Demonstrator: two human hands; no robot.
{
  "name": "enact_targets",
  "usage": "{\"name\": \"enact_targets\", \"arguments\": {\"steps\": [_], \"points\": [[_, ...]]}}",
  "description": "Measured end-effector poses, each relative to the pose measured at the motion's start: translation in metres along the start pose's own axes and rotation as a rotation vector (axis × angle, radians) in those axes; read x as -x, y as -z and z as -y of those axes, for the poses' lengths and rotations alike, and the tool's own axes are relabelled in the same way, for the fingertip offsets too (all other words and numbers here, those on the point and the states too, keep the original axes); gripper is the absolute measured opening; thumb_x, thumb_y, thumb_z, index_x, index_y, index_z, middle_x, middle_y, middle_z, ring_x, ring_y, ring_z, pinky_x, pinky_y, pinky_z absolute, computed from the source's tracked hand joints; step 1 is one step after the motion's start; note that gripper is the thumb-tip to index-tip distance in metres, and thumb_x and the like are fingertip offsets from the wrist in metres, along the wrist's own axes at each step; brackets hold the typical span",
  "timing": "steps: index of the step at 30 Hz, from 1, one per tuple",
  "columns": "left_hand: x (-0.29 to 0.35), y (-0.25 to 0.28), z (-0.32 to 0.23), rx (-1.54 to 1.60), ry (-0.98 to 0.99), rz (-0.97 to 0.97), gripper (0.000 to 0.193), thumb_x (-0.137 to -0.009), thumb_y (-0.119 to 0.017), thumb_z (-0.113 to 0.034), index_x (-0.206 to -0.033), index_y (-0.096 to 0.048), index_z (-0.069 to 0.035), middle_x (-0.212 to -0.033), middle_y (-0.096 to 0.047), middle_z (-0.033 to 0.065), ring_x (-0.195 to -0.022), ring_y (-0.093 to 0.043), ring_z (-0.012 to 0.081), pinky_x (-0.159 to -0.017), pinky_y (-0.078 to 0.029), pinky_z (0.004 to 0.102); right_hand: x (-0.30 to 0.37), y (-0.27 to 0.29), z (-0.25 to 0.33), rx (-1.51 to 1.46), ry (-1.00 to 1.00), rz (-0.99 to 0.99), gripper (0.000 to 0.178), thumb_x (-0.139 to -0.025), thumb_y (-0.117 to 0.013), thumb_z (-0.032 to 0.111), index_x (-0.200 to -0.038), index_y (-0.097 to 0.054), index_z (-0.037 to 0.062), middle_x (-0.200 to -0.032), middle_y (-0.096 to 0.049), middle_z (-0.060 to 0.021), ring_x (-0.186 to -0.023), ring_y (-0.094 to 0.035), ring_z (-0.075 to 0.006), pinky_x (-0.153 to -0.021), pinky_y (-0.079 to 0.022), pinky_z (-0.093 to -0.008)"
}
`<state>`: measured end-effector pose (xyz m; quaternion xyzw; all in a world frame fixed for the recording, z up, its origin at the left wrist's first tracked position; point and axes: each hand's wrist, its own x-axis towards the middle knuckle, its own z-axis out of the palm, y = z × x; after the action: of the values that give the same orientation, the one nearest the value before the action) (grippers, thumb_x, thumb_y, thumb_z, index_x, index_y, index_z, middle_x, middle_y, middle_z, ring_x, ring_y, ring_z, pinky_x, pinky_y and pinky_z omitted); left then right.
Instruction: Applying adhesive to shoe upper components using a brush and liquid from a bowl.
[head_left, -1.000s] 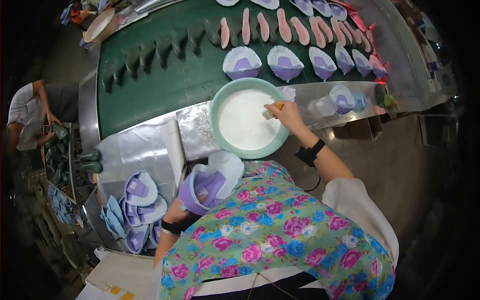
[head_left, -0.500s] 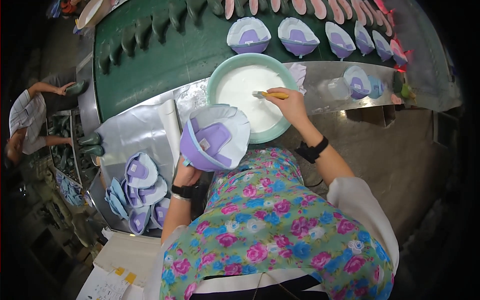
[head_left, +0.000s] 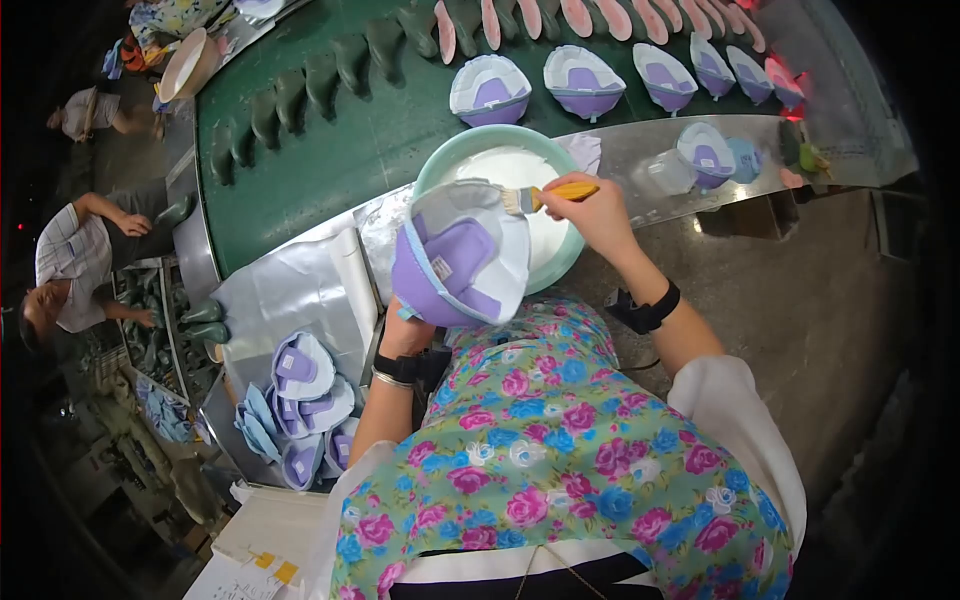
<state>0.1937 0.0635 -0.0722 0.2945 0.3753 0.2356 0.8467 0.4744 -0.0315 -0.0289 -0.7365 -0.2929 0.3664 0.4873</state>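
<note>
My left hand [head_left: 407, 328] holds a purple shoe upper [head_left: 415, 275] with a pale blue lining from below, its opening facing up. The fingers under it are mostly hidden. My right hand [head_left: 597, 215] grips the yellow handle of a flat paintbrush [head_left: 560, 193]. Its bristles touch the lining's upper right edge. Behind the upper stands a pale green basin [head_left: 437, 158] of white liquid, partly covered by the upper.
More uppers [head_left: 585, 80] and dark green shoe lasts [head_left: 350, 65] line the green belt [head_left: 300, 180], with pink insoles [head_left: 578, 18] beyond. Loose uppers [head_left: 305, 365] are piled at left. A clear cup [head_left: 670, 173] stands right. A co-worker [head_left: 75, 240] is at far left.
The brush has moved from over the white liquid to the upper's edge. My left hand has brought the upper rightward, over part of the basin. The view has shifted slightly.
</note>
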Motion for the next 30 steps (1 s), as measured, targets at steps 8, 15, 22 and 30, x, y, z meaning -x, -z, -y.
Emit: {"name": "enact_targets", "arguments": {"steps": [8, 15, 22, 30], "points": [[-0.016, -0.011, -0.016, -0.083, -0.303, -0.067, 0.045, -0.088, -0.057, -0.019, -0.128, -0.042, -0.007, -0.117, -0.053, 0.0042, -0.106, -0.052, 0.0172, -0.091, -0.044, 0.0331, 0.045, -0.014, 0.054, -0.262, -0.132, 0.136, 0.020, -0.078, -0.071, 0.017, -0.074, -0.062, -0.0015, -0.063, -0.062, -0.0050, -0.055, -0.059, -0.0076, -0.049, -0.047, -0.0206], [-0.014, -0.012, -0.022, 0.019, -0.311, -0.036, 0.040, -0.088, -0.060, -0.017, -0.124, -0.045, -0.009, -0.112, -0.055, 0.0028, -0.103, -0.053, 0.0151, -0.091, -0.044, 0.0332, 0.028, -0.010, 0.050, -0.202, 0.033, 0.174, 0.017, -0.077, -0.071, 0.014, -0.076, -0.063, -0.0004, -0.066, -0.063, -0.0040, -0.057, -0.058, -0.0066, -0.052, -0.047, -0.0204], [-0.012, 0.004, -0.027, 0.223, -0.165, -0.093, 0.032, -0.085, -0.061, -0.020, -0.113, -0.051, -0.008, -0.097, -0.060, 0.0031, -0.085, -0.060, 0.0174, -0.066, -0.051, 0.0307, -0.007, 0.009, 0.066, 0.026, 0.383, 0.073, 0.013, -0.076, -0.070, 0.011, -0.081, -0.065, 0.0004, -0.074, -0.066, -0.0039, -0.066, -0.061, -0.0082, -0.060, -0.048, -0.0211], [-0.004, -0.052, -0.039, 0.177, 0.105, 0.056, 0.035, -0.078, -0.061, -0.015, -0.110, -0.056, -0.005, -0.091, -0.063, 0.0089, -0.078, -0.063, 0.0210, -0.072, -0.056, 0.0348, -0.001, -0.047, 0.139, -0.086, 0.586, 0.808, 0.014, -0.077, -0.070, 0.008, -0.090, -0.068, 0.0029, -0.087, -0.068, -0.0046, -0.077, -0.061, -0.0100, -0.068, -0.047, -0.0222]]}}
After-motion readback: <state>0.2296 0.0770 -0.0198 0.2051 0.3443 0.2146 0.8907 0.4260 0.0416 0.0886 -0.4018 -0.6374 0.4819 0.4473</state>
